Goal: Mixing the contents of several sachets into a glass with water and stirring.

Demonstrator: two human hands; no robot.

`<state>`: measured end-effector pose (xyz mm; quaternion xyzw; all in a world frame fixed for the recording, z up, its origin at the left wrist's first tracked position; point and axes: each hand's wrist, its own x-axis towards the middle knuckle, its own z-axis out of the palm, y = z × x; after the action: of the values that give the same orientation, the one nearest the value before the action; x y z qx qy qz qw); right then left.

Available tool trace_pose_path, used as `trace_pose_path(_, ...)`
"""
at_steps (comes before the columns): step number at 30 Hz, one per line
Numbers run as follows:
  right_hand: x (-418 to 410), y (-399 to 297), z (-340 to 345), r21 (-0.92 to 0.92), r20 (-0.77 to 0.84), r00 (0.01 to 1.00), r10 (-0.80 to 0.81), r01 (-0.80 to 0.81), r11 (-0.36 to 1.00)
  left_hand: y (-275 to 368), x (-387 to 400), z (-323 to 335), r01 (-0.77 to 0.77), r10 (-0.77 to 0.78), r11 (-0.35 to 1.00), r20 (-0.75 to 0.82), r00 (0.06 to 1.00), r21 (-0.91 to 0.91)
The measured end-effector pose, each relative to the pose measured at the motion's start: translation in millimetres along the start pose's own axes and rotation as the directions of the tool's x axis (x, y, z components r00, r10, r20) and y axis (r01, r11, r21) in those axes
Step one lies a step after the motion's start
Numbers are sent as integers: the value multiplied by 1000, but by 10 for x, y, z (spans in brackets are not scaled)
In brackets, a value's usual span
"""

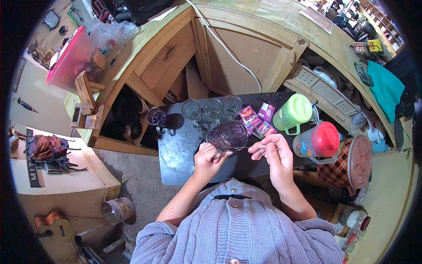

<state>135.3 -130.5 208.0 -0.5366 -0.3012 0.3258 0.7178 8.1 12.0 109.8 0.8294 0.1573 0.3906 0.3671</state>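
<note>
My left hand (210,160) grips the handle of a glass mug (227,135) of dark purple liquid, tilted above the black table (176,158). Just right of the mug, my right hand (273,151) pinches a thin metal utensil that reaches to its rim; the utensil's far end is hard to make out. Beyond the mug stand several clear glass mugs (191,110). A smaller glass mug with purple contents (156,116) is at the table's left edge. Purple drink sachets (249,116) lie behind my right hand, beside a green lidded pitcher (290,114).
A red-lidded plastic pitcher (313,142) stands on the right, near a checkered container with a pink lid (359,161). Wooden counters (165,36) curve around the far side, with a white cable (227,48) hanging down. A bucket (118,210) is on the floor at left.
</note>
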Motion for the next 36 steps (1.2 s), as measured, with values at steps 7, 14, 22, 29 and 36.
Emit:
trace_pose_path(7,-87,89,-33,-517,153,970,-191,243,821,-175,-255,234,463,-446,868,128,886,-178)
trace_pose_path(14,-95,252,-149,-658,289,930,-228,365,659,-470,-409,498,694,-623,590,315,716,-412)
trace_pose_path(22,-259,450,-302,-711,238,948,-213,319,626,-890,-691,653,703,-567,551,417,710,-450)
trace_pose_path(29,-292,564,-290,-710,246,951,-188,309,632,-1118,-790,632,613,-454,709,440,775,-348)
trace_pose_path(36,-301,1009,-306,-190,-307,952,1,-63,980,-1102,-578,582,464,-401,884,404,822,-66)
